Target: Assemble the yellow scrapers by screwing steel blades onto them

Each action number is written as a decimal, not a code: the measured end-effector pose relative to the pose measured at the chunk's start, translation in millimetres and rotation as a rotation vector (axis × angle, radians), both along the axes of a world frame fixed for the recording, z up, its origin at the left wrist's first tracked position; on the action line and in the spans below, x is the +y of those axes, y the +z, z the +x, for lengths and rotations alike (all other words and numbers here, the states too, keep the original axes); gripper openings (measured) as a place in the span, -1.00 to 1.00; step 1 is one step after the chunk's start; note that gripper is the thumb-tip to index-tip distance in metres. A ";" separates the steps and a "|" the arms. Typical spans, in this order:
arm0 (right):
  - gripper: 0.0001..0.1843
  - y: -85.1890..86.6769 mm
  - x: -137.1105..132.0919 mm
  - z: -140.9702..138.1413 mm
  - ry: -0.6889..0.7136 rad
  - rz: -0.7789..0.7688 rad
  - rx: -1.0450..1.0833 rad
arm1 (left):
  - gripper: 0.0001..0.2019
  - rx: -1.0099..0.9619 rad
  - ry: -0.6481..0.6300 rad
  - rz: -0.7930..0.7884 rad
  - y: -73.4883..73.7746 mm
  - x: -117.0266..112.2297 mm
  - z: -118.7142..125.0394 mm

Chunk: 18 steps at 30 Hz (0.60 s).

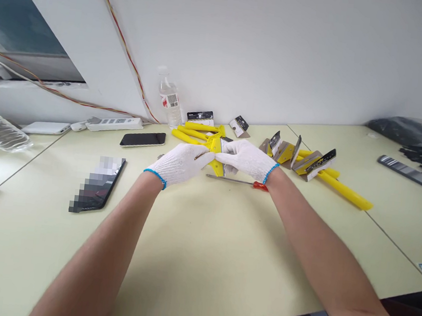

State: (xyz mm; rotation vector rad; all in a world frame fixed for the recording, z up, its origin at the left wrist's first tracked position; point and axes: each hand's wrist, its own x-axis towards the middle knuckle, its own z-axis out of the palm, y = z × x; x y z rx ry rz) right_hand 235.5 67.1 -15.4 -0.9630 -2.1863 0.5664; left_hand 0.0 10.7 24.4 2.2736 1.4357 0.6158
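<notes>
Both my hands wear white knit gloves with blue cuffs and meet at the middle of the desk. My left hand [178, 164] and my right hand [246, 159] both grip a yellow plastic scraper [216, 164] with a metal blade, and the gloves hide much of it. Just below my right hand lies a screwdriver with a red handle [239, 182]. Behind my hands is a heap of yellow scrapers [198, 134]. Further right stand several scrapers with card-covered blades [308, 163].
A long yellow handle [343, 190] lies at right. Two phones [143, 140] [97, 185] rest left of my hands, near a power strip [114, 124] and a water bottle [170, 98]. Wires run along the wall [124, 48]. A dark strip [408, 173] lies far right.
</notes>
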 end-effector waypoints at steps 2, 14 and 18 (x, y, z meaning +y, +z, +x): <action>-0.30 7.0 -4.1 -3.1 0.083 -0.075 -0.069 | -0.58 -0.033 0.017 0.009 -0.7 -1.4 2.5; -0.35 44.5 -31.7 -3.3 -0.045 -0.094 -0.095 | -0.63 -0.063 0.004 0.009 -3.6 -2.3 1.3; -0.63 50.7 -38.8 -0.6 -0.070 -0.075 -0.130 | -0.58 -0.033 -0.008 -0.014 -3.9 0.1 -0.2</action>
